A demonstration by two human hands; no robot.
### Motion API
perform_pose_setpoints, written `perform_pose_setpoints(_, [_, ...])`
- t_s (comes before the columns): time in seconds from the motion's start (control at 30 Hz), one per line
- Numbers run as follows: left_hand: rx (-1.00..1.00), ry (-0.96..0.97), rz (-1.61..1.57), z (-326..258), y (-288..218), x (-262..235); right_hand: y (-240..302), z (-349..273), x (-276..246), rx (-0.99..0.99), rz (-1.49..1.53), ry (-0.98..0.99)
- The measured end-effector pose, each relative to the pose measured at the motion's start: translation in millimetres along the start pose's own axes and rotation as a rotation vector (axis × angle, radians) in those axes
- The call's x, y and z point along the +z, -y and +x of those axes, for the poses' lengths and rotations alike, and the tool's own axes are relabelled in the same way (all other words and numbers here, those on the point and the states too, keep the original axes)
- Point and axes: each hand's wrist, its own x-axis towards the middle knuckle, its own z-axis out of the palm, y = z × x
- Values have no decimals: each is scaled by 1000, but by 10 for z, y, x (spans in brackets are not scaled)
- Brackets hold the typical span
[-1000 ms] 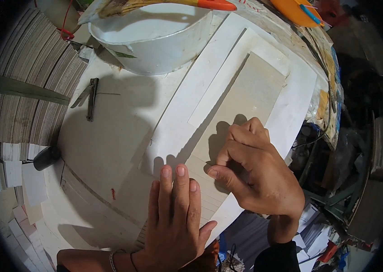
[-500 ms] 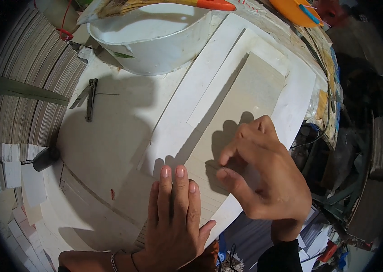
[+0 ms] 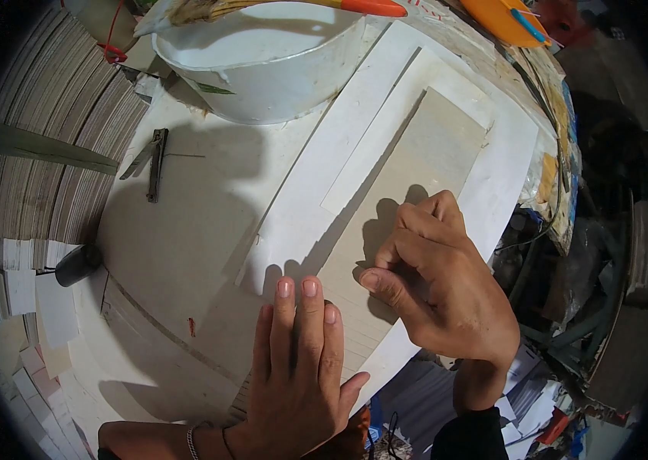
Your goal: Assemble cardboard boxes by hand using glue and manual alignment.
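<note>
While the left hand presses flat, fingers together, the right hand pinches one grey cardboard strip; beyond them sits one white basin.

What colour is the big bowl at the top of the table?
The bowl is white, seen clearly in the head view.

The left hand lies flat, palm down, fingers straight and together, a thin band at the wrist. The right hand is curled, thumb pinching against bent fingers.
</note>
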Motion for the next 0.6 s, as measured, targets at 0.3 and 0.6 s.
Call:
perform_pose_setpoints(0.3, [-51, -137, -114, 5, -39, 72, -33, 5, 0, -3, 32, -11])
perform_pose_setpoints(0.6, [-37, -80, -78, -17, -26, 55, 169, -131, -46, -167, -59, -305])
